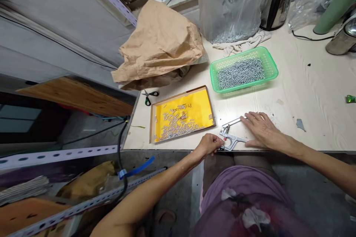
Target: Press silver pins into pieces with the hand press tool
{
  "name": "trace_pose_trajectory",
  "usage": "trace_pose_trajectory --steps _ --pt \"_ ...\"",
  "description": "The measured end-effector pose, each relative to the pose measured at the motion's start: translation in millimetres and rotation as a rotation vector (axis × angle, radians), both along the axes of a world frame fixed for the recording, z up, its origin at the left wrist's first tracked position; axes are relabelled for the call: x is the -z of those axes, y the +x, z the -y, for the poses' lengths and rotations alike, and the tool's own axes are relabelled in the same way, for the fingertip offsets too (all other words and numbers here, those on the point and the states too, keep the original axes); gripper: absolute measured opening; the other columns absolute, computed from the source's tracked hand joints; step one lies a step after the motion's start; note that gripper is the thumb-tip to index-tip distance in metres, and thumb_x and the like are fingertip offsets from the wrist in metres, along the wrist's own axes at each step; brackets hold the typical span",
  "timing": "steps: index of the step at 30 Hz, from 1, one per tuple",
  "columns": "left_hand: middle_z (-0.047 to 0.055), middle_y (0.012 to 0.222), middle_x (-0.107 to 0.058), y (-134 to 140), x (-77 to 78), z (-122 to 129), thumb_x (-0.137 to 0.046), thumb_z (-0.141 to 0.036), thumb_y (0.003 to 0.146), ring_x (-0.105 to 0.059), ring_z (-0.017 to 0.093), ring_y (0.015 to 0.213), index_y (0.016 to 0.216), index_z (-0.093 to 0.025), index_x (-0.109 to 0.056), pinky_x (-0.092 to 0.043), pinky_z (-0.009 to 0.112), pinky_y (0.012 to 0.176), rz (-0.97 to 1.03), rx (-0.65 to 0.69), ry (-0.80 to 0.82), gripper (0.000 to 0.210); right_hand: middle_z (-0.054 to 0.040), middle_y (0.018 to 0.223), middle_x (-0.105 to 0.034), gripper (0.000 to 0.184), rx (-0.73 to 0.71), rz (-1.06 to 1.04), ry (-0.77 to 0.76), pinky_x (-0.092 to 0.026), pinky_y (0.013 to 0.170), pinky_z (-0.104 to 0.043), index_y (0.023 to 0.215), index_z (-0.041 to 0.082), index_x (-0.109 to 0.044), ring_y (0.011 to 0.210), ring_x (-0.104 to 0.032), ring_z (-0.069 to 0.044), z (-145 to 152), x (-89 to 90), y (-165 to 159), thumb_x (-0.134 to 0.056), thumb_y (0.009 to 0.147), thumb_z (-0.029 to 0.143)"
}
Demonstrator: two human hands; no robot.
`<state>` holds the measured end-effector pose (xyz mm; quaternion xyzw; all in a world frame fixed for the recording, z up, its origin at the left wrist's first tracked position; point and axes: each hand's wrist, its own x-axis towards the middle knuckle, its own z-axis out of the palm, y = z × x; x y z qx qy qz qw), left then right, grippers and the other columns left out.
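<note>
Silvery spring-loaded pliers (pixel 232 140) lie at the front edge of the table, handles spread apart, with a coil spring and a small red part near the jaw. My right hand (pixel 261 131) is around the handles, fingertips on the upper one and thumb by the lower. My left hand (pixel 210 143) is closed in a pinch at the jaw end; what its fingers hold is too small to make out. Left of the pliers, a shallow cardboard tray (pixel 152 124) with a yellow lining holds many small metal pins. Farther back, a green plastic basket (pixel 274 67) contains many similar metal pieces.
Black-handled scissors (pixel 148 98) lie beside the tray. Behind stand a crumpled brown paper bag (pixel 164 40), a large clear plastic bag (pixel 230 3) and a steel kettle (pixel 278 2). A grey scrap (pixel 300 124) lies to the right. The table's front edge is close to both hands.
</note>
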<state>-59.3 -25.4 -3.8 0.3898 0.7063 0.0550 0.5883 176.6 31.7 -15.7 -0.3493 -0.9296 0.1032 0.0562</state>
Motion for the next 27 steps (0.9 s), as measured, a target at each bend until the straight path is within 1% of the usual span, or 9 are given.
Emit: trace_pose_trajectory --steps 5,9,11,15,18,20,22,25,27 --pt "-0.008 0.041 -0.044 -0.8 1.4 -1.9 -0.068 -0.041 0.070 -0.039 0.006 0.037 0.064 -0.013 -0.059 -0.029 0.018 0.038 -0.010 0.023 -0.011 0.030 -0.0180 0.112 -0.061 0.070 -0.019 0.017 0.002 -0.035 0.087 -0.044 0.132 0.009 -0.043 0.099 -0.053 -0.031 6.3 -4.5 -2.2 -0.066 0.075 0.042" --pt "-0.007 0.044 -0.044 -3.1 1.2 1.0 -0.062 -0.039 0.077 -0.042 0.008 0.040 0.065 -0.014 -0.059 -0.034 0.020 0.042 -0.066 0.108 -0.004 0.028 -0.0126 0.105 -0.064 0.055 -0.012 -0.011 0.006 -0.034 0.082 -0.039 0.130 0.013 -0.045 0.092 -0.053 -0.027 14.6 -7.9 -2.1 -0.061 0.080 0.029" --pt "-0.003 0.052 -0.052 -2.7 -0.3 6.3 -0.062 -0.037 0.080 -0.051 0.011 0.049 0.068 -0.014 -0.061 -0.040 0.023 0.050 -0.178 0.188 0.153 0.026 -0.0115 0.102 -0.064 0.051 -0.020 -0.034 0.001 -0.035 0.080 -0.038 0.129 0.013 -0.045 0.089 -0.053 -0.026 18.0 -7.2 -2.2 -0.058 0.082 0.025" --pt "0.007 0.094 -0.064 10.4 -0.5 12.8 -0.060 -0.031 0.085 -0.060 0.021 0.089 0.092 -0.016 -0.064 -0.049 0.033 0.077 -0.377 0.447 0.727 0.016 -0.0116 0.100 -0.064 0.050 -0.033 -0.102 0.001 -0.039 0.078 -0.037 0.132 0.011 -0.043 0.087 -0.052 -0.026 24.1 -1.3 -2.8 -0.054 0.084 0.021" --pt "0.014 0.119 -0.058 28.9 4.6 2.7 -0.067 -0.036 0.082 -0.052 0.028 0.113 0.114 -0.014 -0.055 -0.046 0.042 0.094 -0.342 0.760 0.971 0.041 -0.0125 0.103 -0.064 0.057 -0.029 -0.165 0.018 -0.042 0.077 -0.038 0.139 0.011 -0.033 0.089 -0.053 -0.027 26.1 5.0 -0.9 -0.051 0.086 0.020" --pt "0.015 0.126 -0.054 39.2 7.7 -9.4 -0.067 -0.037 0.082 -0.049 0.029 0.117 0.125 -0.013 -0.047 -0.044 0.044 0.097 -0.332 0.911 1.015 0.054 -0.0136 0.108 -0.063 0.064 -0.026 -0.189 0.022 -0.044 0.078 -0.038 0.144 0.012 -0.025 0.091 -0.054 -0.027 25.7 8.8 2.5 -0.051 0.086 0.021" --pt "0.015 0.123 -0.055 45.1 8.2 -21.1 -0.065 -0.036 0.083 -0.052 0.028 0.111 0.132 -0.012 -0.040 -0.047 0.042 0.092 -0.370 1.001 0.984 0.060 -0.0151 0.112 -0.061 0.069 -0.009 -0.180 0.030 -0.045 0.079 -0.038 0.145 0.011 -0.022 0.094 -0.053 -0.027 24.3 11.5 6.4 -0.054 0.085 0.025" --pt "0.015 0.119 -0.055 47.9 4.5 -33.6 -0.068 -0.043 0.080 -0.053 0.029 0.104 0.137 -0.009 -0.032 -0.049 0.041 0.083 -0.446 1.060 0.920 0.076 -0.0168 0.107 -0.060 0.066 0.048 -0.075 0.073 -0.045 0.074 -0.040 0.137 0.009 -0.034 0.091 -0.052 -0.030 21.4 12.4 9.5 -0.060 0.082 0.035" --pt "0.015 0.120 -0.054 48.6 1.8 -38.9 -0.069 -0.048 0.078 -0.052 0.029 0.103 0.136 -0.011 -0.035 -0.048 0.041 0.081 -0.456 1.077 0.909 0.078 -0.0156 0.098 -0.059 0.055 0.065 0.009 0.101 -0.044 0.070 -0.039 0.124 0.009 -0.046 0.087 -0.051 -0.030 19.3 11.0 8.5 -0.062 0.080 0.039"
